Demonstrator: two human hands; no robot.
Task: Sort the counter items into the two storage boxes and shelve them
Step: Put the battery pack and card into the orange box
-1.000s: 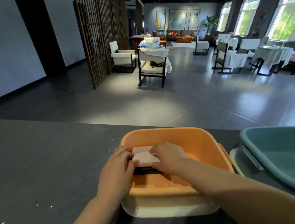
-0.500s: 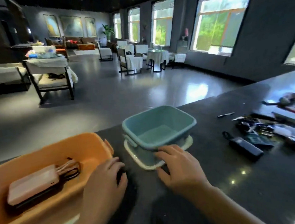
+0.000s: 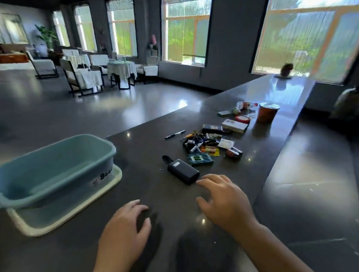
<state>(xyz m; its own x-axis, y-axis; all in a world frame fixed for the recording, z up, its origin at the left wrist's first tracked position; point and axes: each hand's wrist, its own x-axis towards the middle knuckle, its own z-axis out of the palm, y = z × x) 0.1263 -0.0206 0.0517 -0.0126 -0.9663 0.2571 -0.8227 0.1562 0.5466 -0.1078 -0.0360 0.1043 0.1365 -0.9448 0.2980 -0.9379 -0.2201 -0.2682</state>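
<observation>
An empty teal storage box (image 3: 48, 167) stands on its cream lid (image 3: 72, 210) at the left of the dark counter (image 3: 307, 190). A black power bank (image 3: 182, 171) lies in the middle, just beyond my right hand (image 3: 224, 201), whose relaxed fingertips reach close to its near end and hold nothing. My left hand (image 3: 124, 232) hovers low over the counter, empty, fingers loosely spread. Behind the power bank lies a pile of small items (image 3: 203, 144), a black pen (image 3: 175, 134), a white box (image 3: 234, 125) and an orange cup (image 3: 267, 111). The orange box is out of view.
The counter runs on to the right toward large windows, with a small potted plant (image 3: 286, 70) at its far end. Past the counter's far edge lie an open tiled floor, white-covered tables (image 3: 121, 68) and chairs (image 3: 81, 79).
The view has swung right: the orange box with the pink power bank has left the frame. Both hands left that box and moved right; the right hand now nears the black power bank.
</observation>
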